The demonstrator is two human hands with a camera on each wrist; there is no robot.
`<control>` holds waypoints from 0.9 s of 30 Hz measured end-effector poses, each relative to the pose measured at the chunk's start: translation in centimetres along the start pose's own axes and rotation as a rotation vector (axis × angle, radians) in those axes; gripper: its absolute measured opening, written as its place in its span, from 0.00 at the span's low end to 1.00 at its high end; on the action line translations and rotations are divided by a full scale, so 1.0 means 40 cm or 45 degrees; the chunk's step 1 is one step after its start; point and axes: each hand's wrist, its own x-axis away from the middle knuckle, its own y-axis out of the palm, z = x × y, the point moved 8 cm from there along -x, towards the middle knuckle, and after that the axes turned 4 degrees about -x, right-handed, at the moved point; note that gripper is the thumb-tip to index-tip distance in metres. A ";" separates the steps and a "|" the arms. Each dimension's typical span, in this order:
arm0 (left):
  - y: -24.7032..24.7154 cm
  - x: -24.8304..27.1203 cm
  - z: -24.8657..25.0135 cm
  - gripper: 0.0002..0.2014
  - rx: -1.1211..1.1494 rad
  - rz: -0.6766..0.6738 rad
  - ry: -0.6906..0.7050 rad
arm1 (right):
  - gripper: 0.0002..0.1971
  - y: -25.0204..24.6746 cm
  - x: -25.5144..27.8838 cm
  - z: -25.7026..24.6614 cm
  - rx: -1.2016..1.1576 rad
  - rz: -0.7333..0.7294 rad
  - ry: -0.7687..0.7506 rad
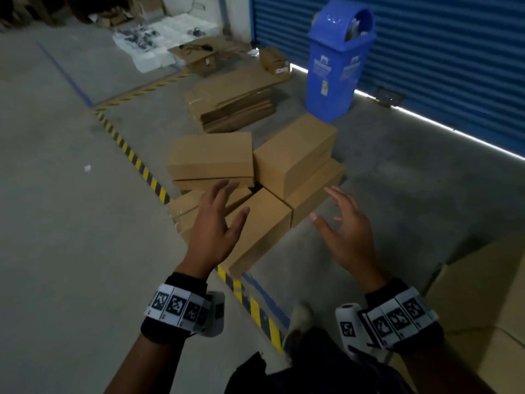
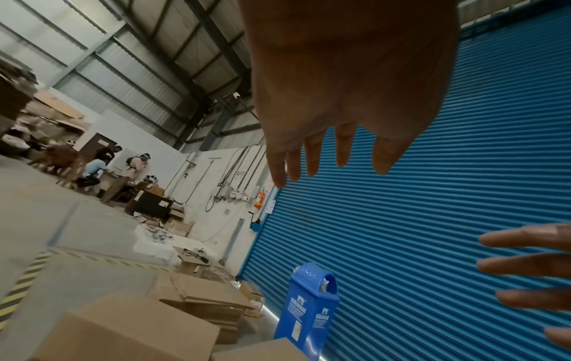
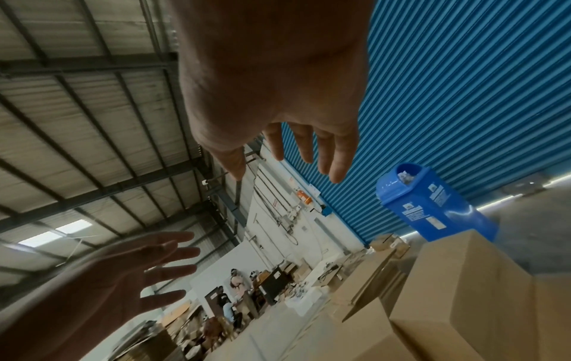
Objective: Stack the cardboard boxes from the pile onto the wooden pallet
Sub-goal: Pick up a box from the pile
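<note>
A pile of plain brown cardboard boxes (image 1: 292, 155) lies on the concrete floor ahead of me. The nearest box (image 1: 261, 226) lies lengthways between my hands. My left hand (image 1: 218, 220) hovers over its left side with fingers spread, holding nothing. My right hand (image 1: 343, 223) floats to the right of that box, palm inward, fingers spread and empty. In the left wrist view the left hand (image 2: 327, 156) is splayed above the boxes (image 2: 123, 327). The right wrist view shows the right hand (image 3: 296, 156) splayed over the boxes (image 3: 463, 293). No wooden pallet is visible.
A blue bin (image 1: 338, 61) stands behind the pile against a blue roller shutter (image 1: 454, 52). Flattened cardboard sheets (image 1: 233, 103) lie beyond the boxes. Yellow-black floor tape (image 1: 133, 160) runs on the left. More cardboard (image 1: 488, 285) sits at my right. People work at the far end (image 2: 123, 168).
</note>
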 end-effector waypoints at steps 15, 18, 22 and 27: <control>0.481 -0.865 -0.093 0.29 0.120 -0.222 -0.028 | 0.36 -0.051 -0.795 0.410 0.129 -0.055 0.223; 0.555 -0.965 -0.127 0.27 0.138 -0.269 -0.087 | 0.32 -0.052 -0.913 0.460 0.182 -0.076 0.278; 0.655 -1.084 -0.203 0.26 0.117 -0.328 -0.158 | 0.32 -0.019 -1.050 0.530 0.189 -0.114 0.322; 0.803 -1.255 -0.376 0.25 0.061 -0.399 -0.297 | 0.33 0.086 -1.215 0.684 0.183 -0.205 0.359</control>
